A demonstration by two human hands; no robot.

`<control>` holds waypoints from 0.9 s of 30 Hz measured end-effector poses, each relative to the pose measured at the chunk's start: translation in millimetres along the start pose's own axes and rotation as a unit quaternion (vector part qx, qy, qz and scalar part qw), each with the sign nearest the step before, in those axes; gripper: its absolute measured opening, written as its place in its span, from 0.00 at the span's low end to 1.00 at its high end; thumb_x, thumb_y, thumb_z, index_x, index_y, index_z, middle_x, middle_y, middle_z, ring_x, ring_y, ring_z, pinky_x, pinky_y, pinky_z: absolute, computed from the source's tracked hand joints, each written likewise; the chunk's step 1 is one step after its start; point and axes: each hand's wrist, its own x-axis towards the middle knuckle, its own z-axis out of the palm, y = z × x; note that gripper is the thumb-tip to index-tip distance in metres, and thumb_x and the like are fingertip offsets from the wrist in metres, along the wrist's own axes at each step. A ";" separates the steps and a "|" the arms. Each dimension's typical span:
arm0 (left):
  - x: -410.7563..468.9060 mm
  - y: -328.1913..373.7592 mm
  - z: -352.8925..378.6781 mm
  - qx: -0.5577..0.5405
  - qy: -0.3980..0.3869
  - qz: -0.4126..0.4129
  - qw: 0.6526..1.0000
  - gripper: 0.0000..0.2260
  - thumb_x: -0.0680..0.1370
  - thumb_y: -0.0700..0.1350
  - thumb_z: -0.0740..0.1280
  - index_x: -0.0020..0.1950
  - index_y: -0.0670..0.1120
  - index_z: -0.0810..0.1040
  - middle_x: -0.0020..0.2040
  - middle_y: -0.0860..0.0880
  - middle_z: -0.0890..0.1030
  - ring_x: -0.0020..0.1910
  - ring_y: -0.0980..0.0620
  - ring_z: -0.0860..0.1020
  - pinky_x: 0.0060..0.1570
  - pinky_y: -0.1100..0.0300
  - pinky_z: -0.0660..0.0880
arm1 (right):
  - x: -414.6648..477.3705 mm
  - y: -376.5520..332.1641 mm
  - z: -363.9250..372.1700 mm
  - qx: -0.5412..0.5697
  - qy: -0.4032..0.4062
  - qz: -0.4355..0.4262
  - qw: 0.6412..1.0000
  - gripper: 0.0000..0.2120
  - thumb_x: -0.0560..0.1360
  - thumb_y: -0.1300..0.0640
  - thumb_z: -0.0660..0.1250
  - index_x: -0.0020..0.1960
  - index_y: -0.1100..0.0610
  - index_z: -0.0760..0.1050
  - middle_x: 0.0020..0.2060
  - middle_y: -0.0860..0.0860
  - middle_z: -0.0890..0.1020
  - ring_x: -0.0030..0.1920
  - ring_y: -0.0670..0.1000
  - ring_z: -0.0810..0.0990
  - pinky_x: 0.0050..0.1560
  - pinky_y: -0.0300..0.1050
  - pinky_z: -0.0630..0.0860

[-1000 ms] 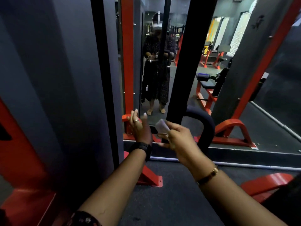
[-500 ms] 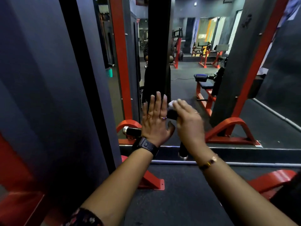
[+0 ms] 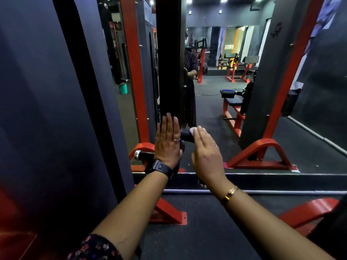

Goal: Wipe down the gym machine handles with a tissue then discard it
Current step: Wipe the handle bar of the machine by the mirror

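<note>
Tissue (image 3: 192,130) under right hand (image 3: 206,156), against handle (image 3: 186,137)

Left hand (image 3: 167,145), right hand (image 3: 206,156): two; one handle (image 3: 186,136); one tissue (image 3: 192,130).

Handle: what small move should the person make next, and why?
Probably slide the right hand, tissue pressed down, along the handle toward the left hand. The tissue covers only a small spot under the right fingertips, the black grip between the hands is bare, and the left hand lies flat on it.
</note>
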 end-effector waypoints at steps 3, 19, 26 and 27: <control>2.7 -0.1 5.9 0.013 0.044 -0.001 0.999 0.42 0.76 0.43 0.61 0.77 0.42 0.33 0.78 0.46 0.32 0.77 0.49 0.36 0.76 0.54 0.38 | 21.1 -13.7 13.2 -0.043 -0.031 -0.052 0.997 0.21 0.76 0.62 0.55 0.66 0.67 0.73 0.63 0.64 0.76 0.64 0.61 0.76 0.65 0.55 0.72; 2.9 -13.5 18.2 -0.024 0.063 0.052 0.996 0.41 0.74 0.41 0.60 0.78 0.44 0.35 0.78 0.46 0.34 0.78 0.49 0.38 0.76 0.53 0.39 | 27.3 -18.5 14.0 -0.040 -0.045 0.011 0.998 0.29 0.70 0.53 0.56 0.67 0.66 0.72 0.62 0.62 0.77 0.63 0.61 0.75 0.66 0.56 0.70; 0.6 -11.5 16.0 -0.058 0.026 0.051 0.997 0.47 0.68 0.44 0.62 0.78 0.45 0.36 0.78 0.47 0.34 0.78 0.48 0.37 0.76 0.53 0.38 | 7.0 15.6 13.8 -0.007 0.024 0.021 0.999 0.22 0.76 0.54 0.60 0.66 0.64 0.73 0.59 0.60 0.79 0.61 0.56 0.78 0.63 0.47 0.72; 0.8 -11.3 15.8 -0.057 0.026 0.047 0.997 0.48 0.67 0.43 0.64 0.78 0.45 0.36 0.78 0.47 0.34 0.78 0.48 0.37 0.76 0.53 0.38 | -2.5 18.2 16.3 -0.009 0.041 0.035 0.999 0.22 0.77 0.55 0.60 0.67 0.65 0.72 0.62 0.61 0.77 0.64 0.56 0.76 0.66 0.46 0.69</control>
